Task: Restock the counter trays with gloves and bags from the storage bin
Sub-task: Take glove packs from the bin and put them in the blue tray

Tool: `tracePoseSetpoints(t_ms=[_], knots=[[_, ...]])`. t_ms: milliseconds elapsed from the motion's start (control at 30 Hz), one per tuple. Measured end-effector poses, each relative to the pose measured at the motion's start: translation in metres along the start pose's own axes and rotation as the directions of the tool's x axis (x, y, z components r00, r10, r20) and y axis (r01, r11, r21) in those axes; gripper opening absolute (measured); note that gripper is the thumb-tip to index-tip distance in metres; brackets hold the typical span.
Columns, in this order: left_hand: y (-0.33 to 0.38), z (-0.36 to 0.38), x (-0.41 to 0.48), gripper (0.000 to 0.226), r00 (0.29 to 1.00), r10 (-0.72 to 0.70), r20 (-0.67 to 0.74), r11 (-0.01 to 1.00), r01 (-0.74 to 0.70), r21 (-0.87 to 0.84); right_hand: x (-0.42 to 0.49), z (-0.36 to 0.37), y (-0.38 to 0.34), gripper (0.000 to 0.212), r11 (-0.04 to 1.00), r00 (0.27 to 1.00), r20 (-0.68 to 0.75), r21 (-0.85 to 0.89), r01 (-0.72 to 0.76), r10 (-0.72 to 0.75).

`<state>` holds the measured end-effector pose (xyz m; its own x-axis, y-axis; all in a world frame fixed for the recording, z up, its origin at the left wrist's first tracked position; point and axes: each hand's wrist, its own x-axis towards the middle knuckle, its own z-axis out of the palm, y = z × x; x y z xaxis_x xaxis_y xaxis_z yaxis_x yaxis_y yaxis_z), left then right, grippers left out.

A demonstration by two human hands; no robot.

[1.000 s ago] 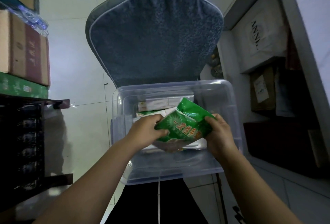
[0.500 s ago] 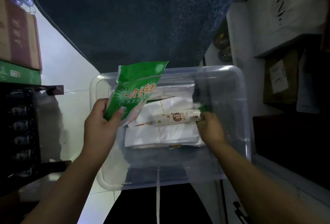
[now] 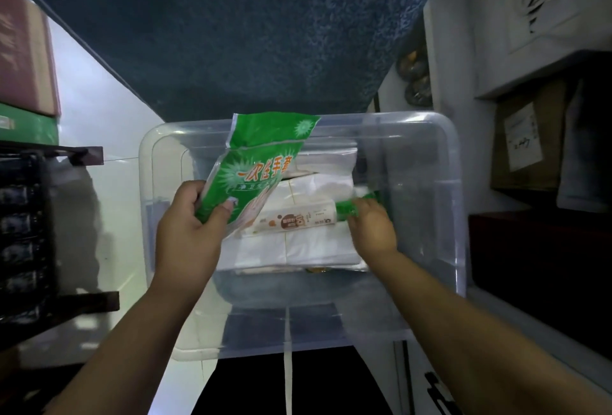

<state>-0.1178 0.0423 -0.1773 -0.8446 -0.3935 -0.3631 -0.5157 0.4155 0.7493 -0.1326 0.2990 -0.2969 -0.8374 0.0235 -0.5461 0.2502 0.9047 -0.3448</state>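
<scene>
Since a second ago the green glove packet (image 3: 261, 163) has passed from both hands to the left hand (image 3: 188, 229) alone, which pinches its lower corner and holds it tilted over the left of the clear storage bin (image 3: 458, 202). The packet is glossy, with white lettering. Inside the bin, one labelled tube (image 3: 298, 220) lies on stacked white bags (image 3: 298, 249). The right hand (image 3: 372, 232) curls round one blurred green piece (image 3: 347, 209).

1. Green glove packet (image 3: 261, 166): large characters "一次性手套"; the smaller line beneath is too blurred to read.
2. White box (image 3: 530, 7), upper right: dark capitals, "NN" legible, the rest cut off.
3. Slim white pack (image 3: 298, 219): brown label, print unreadable.
</scene>
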Motion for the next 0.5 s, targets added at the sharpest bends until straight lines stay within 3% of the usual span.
tracePoseSetpoints(t_ms=[133, 233, 333, 433, 500], knots=[[-0.011, 0.007, 0.0, 0.015, 1.0, 0.004, 0.008, 1.0, -0.004, 0.013, 0.031, -0.005, 0.024, 0.027, 0.989, 0.999, 0.047, -0.142, 0.032, -0.025], [-0.017, 0.009, -0.003, 0.017, 1.0, -0.009, 0.016, 0.999, 0.009, 0.04, 0.043, 0.004, 0.026, 0.026, 0.955, 0.986, 0.114, -0.259, 0.145, -0.119], [-0.016, 0.008, -0.005, 0.017, 1.0, -0.019, 0.023, 0.998, 0.017, 0.062, 0.046, 0.005, 0.027, 0.027, 0.922, 0.994, 0.082, -0.373, 0.102, -0.077], [-0.008, 0.005, -0.007, 0.015, 0.998, -0.023, 0.056, 0.999, 0.02, 0.049, 0.036, -0.011, 0.022, 0.017, 0.954, 0.997, 0.079, -0.299, 0.015, 0.009], [-0.001, 0.002, -0.009, 0.013, 0.996, -0.025, 0.084, 0.999, 0.023, 0.032, 0.025, -0.026, 0.016, 0.018, 0.948, 0.994, 0.102, -0.313, 0.065, -0.035]])
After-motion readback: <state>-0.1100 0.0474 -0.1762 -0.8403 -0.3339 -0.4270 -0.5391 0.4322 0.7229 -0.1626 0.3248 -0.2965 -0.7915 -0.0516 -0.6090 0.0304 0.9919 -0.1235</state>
